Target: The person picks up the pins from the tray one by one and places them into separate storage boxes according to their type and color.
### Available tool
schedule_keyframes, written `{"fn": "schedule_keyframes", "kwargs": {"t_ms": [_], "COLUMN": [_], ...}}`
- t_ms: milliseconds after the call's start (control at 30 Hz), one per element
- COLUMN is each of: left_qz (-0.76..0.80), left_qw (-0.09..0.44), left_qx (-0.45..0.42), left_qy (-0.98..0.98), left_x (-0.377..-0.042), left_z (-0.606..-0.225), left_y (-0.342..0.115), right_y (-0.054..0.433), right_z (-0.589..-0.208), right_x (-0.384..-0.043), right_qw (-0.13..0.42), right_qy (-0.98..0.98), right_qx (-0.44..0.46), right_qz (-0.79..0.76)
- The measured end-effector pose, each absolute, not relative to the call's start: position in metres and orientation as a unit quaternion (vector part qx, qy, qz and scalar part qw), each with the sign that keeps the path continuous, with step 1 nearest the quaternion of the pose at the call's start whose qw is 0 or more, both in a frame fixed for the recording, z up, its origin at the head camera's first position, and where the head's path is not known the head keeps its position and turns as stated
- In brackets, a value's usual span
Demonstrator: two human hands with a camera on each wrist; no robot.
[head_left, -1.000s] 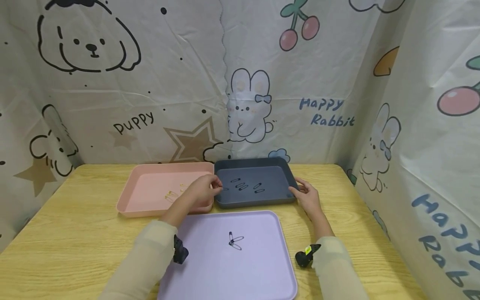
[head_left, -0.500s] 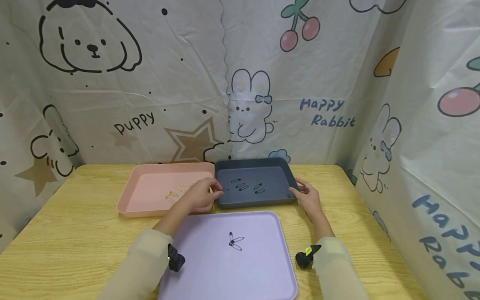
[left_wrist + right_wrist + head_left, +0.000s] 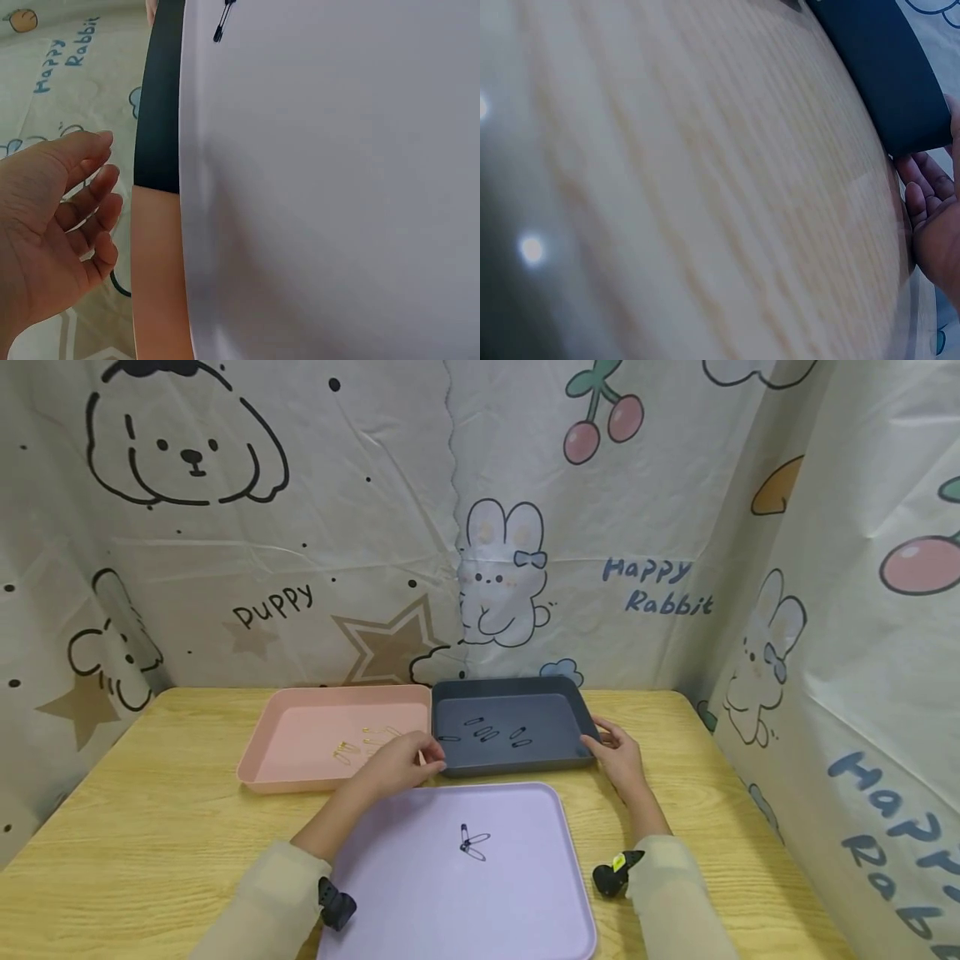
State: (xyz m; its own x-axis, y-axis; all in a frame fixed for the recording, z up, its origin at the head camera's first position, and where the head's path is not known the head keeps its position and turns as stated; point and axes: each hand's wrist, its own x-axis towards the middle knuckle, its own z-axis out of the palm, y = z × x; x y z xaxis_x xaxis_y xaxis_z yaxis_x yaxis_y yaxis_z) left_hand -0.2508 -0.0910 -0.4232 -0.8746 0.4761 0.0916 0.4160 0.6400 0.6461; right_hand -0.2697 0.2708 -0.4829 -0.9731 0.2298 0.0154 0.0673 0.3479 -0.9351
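My left hand (image 3: 405, 764) hovers over the near corner where the pink tray (image 3: 292, 731) meets the dark grey tray (image 3: 551, 714). Its fingers are loosely bent, and in the left wrist view nothing shows between thumb and fingertips. At the dark tray's right end, my right hand (image 3: 618, 756) grips the rim, thumb on top and fingers around the outer side. Several black safety pins (image 3: 489, 736) lie scattered in the dark tray, one of them close to its left wall. Gold safety pins (image 3: 345, 747) lie in the pink tray, partly hidden behind my left hand.
A lavender tray (image 3: 435, 902) lies in front of both other trays, with a small cluster of black safety pins (image 3: 465, 845) on it. All the trays stand on a wood-grain table (image 3: 157, 827). A printed cloth (image 3: 360, 518) hangs behind and at the sides.
My left hand has drawn back toward me from the dark tray's left side, uncovering the black safety pin there. My right hand stays on the dark tray's rim.
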Motion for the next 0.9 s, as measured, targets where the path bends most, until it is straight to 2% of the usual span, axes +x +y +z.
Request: {"fn": "schedule_keyframes", "kwargs": {"t_ms": [367, 600, 900], "left_qz": [0.279, 0.241, 0.168], "left_qw": [0.065, 0.102, 0.072], "left_qx": [0.313, 0.350, 0.381], "left_qy": [0.906, 0.899, 0.906], "left_x": [-0.219, -0.198, -0.186], "left_z": [-0.430, -0.437, -0.439], "left_y": [-0.081, -0.070, -0.065], "right_y": [0.273, 0.273, 0.271], "right_z": [-0.483, -0.483, -0.482], "right_x": [-0.271, -0.271, -0.270], "right_qw": [0.077, 0.079, 0.072], "right_qy": [-0.818, -0.814, -0.815], "right_qx": [-0.093, -0.093, -0.094], "right_qz": [0.562, 0.569, 0.568]}}
